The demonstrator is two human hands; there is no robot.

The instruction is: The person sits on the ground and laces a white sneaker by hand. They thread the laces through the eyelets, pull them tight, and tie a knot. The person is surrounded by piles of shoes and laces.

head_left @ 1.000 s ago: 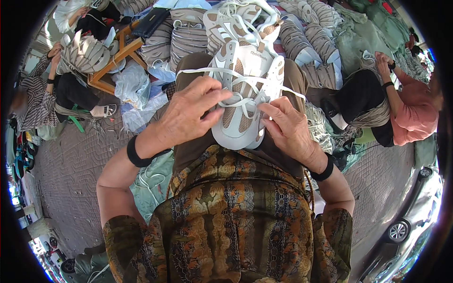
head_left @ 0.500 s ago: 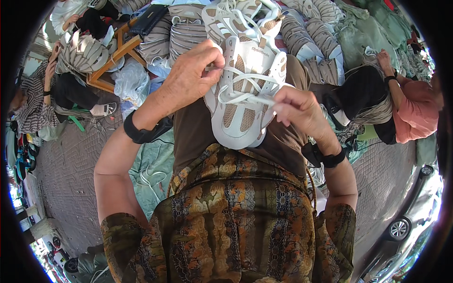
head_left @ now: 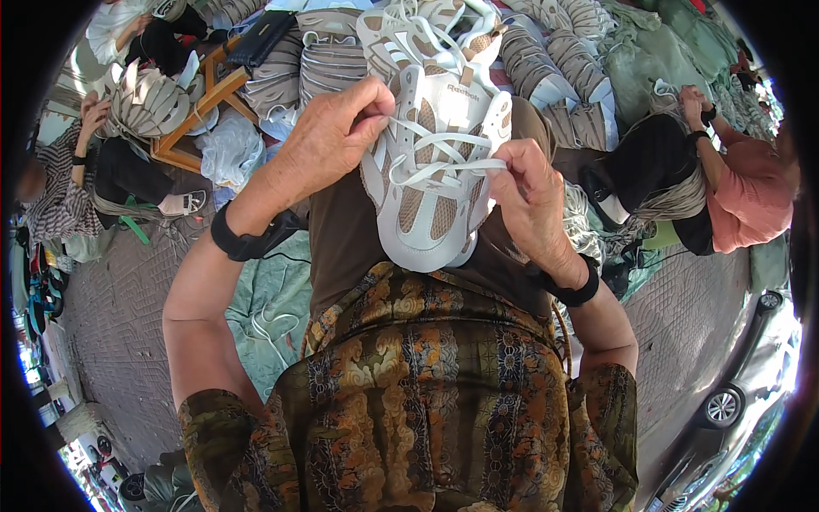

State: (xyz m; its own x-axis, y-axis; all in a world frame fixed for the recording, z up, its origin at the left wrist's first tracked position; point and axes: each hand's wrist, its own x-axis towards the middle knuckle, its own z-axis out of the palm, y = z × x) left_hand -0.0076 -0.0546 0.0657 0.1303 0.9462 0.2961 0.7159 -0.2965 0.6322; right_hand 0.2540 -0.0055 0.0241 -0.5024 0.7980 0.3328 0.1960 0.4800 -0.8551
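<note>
Pinches the flat white shoelace (head_left: 472, 165) with both bare hands, over the lap. Clamps thumb and forefinger of the left hand (head_left: 334, 136), at eleven o'clock, together on one strand; curls its other fingers mostly out of sight. Closes thumb and fingers of the right hand (head_left: 533, 196), at two o'clock, on another stretch running across the vamp. Cannot tell the exact contact at either pinch, covered by the fingers.

Rests the white-and-tan sneaker upper (head_left: 420, 239) just toward twelve o'clock from centre, on brown trousers (head_left: 341, 243), toe toward six o'clock. Hides its underside entirely. Loses part of a second, similar upper (head_left: 386, 38) to the top edge at twelve o'clock. Cuts off a co-worker in a salmon shirt (head_left: 746, 192) near three o'clock and a grey car (head_left: 751, 363) at four o'clock against the dark curved rim.

Shows tan mesh between smooth pale panels, a rounded toe and small round eyelets. Includes ridged stacks of grey-beige uppers (head_left: 333, 64) at eleven and one o'clock, an angular wooden frame (head_left: 223, 90) and a crumpled translucent plastic bag (head_left: 230, 149) at ten o'clock, plus wrinkled green sheeting (head_left: 277, 294) between eight and nine.
</note>
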